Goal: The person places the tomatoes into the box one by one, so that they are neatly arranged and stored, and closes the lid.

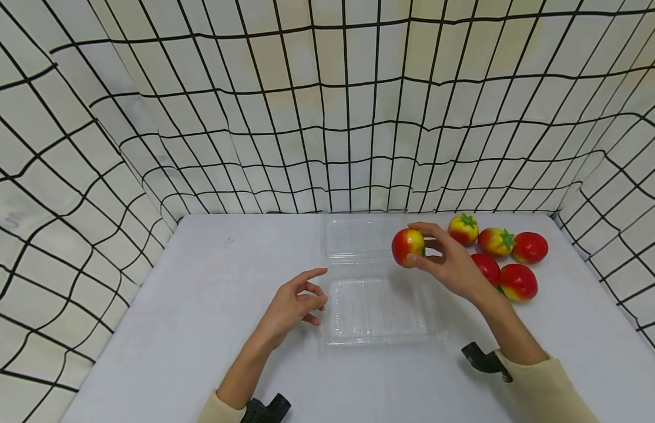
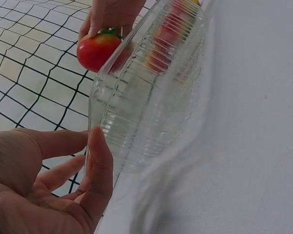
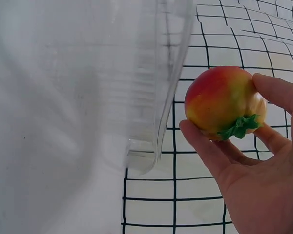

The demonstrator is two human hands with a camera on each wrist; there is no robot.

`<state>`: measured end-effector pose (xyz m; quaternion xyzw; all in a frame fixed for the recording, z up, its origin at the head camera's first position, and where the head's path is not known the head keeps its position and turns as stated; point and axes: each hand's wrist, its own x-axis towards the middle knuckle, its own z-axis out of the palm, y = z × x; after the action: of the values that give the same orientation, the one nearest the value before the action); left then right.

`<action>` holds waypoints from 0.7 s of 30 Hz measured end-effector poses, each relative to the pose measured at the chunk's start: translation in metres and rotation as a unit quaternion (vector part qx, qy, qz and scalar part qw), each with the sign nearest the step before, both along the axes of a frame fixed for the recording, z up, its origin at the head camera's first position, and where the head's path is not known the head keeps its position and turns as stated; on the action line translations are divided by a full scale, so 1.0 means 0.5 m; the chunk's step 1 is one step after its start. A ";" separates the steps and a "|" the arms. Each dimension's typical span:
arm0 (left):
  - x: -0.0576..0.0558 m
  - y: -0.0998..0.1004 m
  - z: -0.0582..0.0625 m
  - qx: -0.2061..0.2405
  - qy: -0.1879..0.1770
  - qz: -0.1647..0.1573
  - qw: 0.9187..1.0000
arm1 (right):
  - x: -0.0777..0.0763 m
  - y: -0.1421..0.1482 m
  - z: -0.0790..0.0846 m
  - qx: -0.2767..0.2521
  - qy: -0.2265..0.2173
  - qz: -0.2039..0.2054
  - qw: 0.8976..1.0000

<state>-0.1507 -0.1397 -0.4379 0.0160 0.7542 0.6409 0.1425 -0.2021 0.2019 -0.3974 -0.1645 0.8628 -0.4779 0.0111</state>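
Note:
My right hand (image 1: 451,264) grips a red and yellow tomato (image 1: 408,247) with a green leafy top. It is held by fingers and thumb above the right side of a clear plastic box (image 1: 380,339). The right wrist view shows the tomato (image 3: 222,100) clear of the box wall (image 3: 158,112). At the box's left edge is my left hand (image 1: 292,305), its thumb and fingers about the rim in the left wrist view (image 2: 89,117). The box lies with its lid (image 1: 364,235) folded back, away from me. Its base looks bare.
Several more tomatoes (image 1: 519,282) lie in a group to the right of the box. All stand on a white tabletop (image 1: 216,282). Behind and at both sides rise pale walls covered by a black net (image 1: 348,126).

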 end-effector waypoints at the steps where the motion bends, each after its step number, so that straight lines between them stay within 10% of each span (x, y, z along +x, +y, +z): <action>1: 0.000 0.000 0.000 0.001 0.000 0.000 1.000 | 0.001 -0.002 -0.001 0.001 -0.001 0.001 1.000; 21: -0.002 0.000 0.000 0.003 -0.002 0.000 1.000 | 0.013 -0.040 -0.007 0.025 0.006 0.013 1.000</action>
<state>-0.1517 -0.1397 -0.4377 0.0152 0.7516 0.6435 0.1441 -0.1957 0.1821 -0.4011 -0.1783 0.8723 -0.4550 0.0167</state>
